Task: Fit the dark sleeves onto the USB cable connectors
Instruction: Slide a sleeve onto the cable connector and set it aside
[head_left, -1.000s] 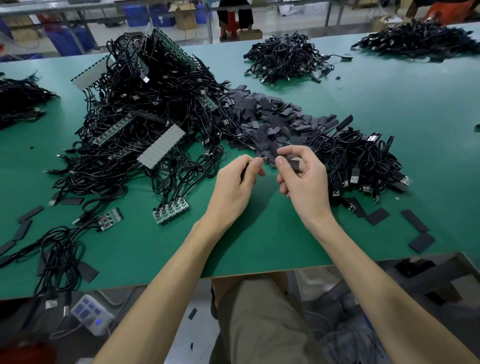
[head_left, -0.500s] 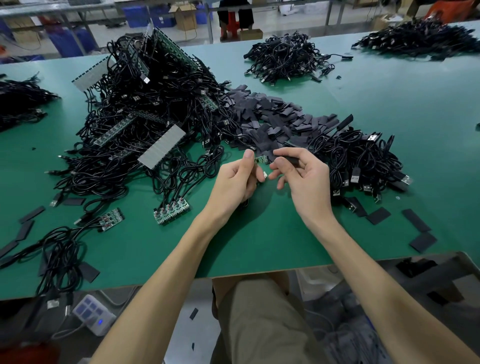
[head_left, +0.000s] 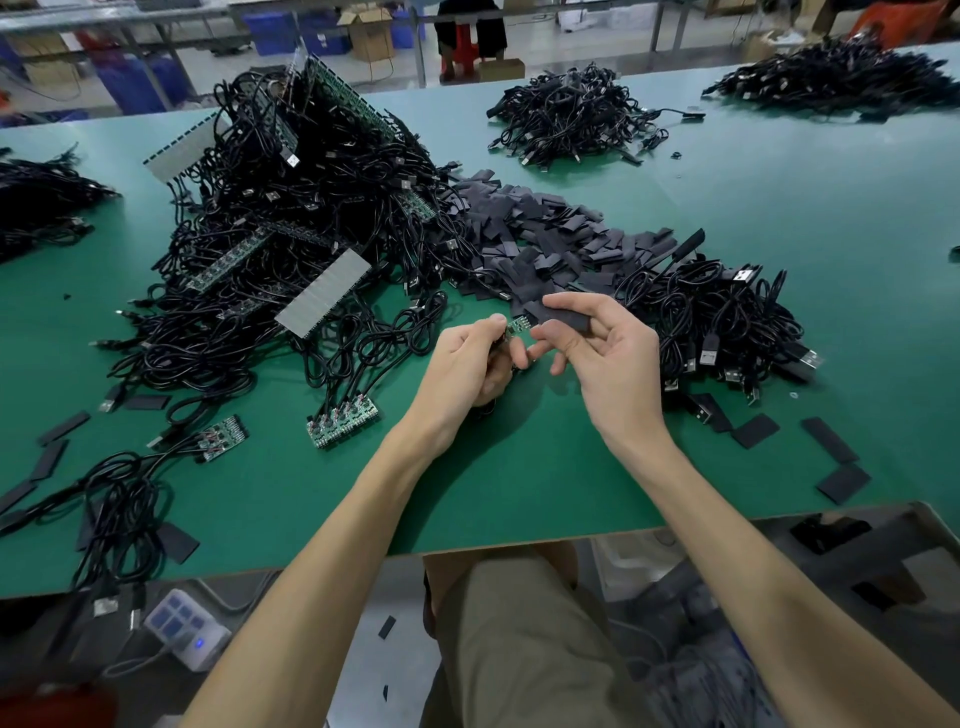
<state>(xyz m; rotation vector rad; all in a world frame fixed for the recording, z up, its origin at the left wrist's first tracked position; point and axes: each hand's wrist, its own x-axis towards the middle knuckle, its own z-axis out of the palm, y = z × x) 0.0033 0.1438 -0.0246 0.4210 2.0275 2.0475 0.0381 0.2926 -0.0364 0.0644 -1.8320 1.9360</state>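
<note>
Above the bench, the left hand has its fingers clamped on a small green board at a cable's end. The right hand pinches a dark sleeve between thumb and fingers, just beside the board.

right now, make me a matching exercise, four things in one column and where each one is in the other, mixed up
1. dark sleeve
2. small green board
3. white power strip
4. sleeve pile

A. below the table's near edge, on the left
B. pinched in the right hand
C. heaped on the table
D. held at the left hand's fingertips

Pairs: 1-B, 2-D, 3-A, 4-C
</note>
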